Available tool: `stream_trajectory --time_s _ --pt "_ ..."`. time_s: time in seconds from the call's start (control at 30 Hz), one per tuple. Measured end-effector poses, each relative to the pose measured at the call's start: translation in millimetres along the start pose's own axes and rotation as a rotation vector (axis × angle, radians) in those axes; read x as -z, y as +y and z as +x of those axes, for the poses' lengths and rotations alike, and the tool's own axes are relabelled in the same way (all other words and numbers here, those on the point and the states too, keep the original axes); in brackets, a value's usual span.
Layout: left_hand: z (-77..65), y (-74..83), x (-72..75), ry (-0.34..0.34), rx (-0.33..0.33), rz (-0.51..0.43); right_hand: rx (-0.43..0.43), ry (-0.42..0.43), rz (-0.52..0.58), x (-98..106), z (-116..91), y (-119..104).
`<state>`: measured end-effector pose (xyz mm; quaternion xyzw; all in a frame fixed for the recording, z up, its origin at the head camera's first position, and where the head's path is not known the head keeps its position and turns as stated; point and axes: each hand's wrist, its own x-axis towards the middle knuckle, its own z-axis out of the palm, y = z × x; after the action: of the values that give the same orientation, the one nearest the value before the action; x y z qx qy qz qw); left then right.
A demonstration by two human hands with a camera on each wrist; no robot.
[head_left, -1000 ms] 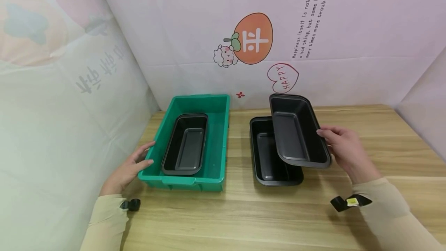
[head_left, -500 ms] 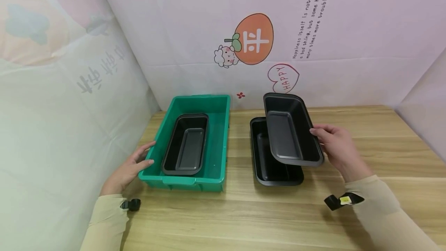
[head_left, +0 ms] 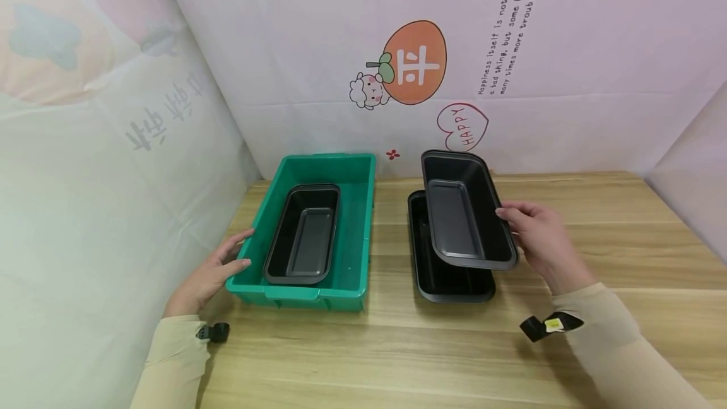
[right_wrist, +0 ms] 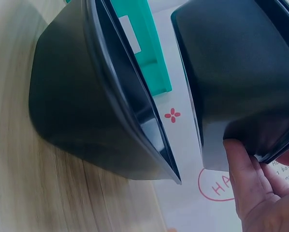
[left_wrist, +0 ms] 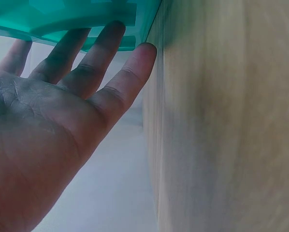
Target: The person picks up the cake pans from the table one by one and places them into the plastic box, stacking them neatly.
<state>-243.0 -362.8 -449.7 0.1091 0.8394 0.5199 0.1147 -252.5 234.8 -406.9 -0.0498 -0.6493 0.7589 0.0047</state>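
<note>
My right hand grips a black loaf pan by its right rim, thumb on top and fingers against the outer wall. In the right wrist view that held pan hangs apart from a second loaf pan, which stands on the table below it. The head view has the held pan overlapping the lower loaf pan. My left hand rests with extended fingers on the left side of a green plastic bin. Inside the bin lies a third black loaf pan.
Everything stands on a wooden table. Behind it hangs a white printed cloth, with another cloth wall close along the left. Dark wrist cameras, such as the right wrist camera, are strapped over the sleeves.
My right hand has moved the held loaf pan left and slightly up, further over the standing pan. My left hand and the green bin stay in place.
</note>
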Motion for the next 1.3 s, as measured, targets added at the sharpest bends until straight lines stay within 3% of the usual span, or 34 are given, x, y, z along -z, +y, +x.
stream_trajectory --time_s 0.37,0.77,1.3 --pt "-1.2 1.4 -0.6 0.001 0.009 0.015 -0.006 -0.007 0.017 -9 -1 -1" --pt "0.1 -0.5 0.3 -0.003 -0.001 0.007 -0.025 -0.004 -0.054 -22 -2 -4" --pt "-0.2 0.2 1.0 -0.002 0.000 0.005 -0.014 -0.018 -0.015 -39 1 1"
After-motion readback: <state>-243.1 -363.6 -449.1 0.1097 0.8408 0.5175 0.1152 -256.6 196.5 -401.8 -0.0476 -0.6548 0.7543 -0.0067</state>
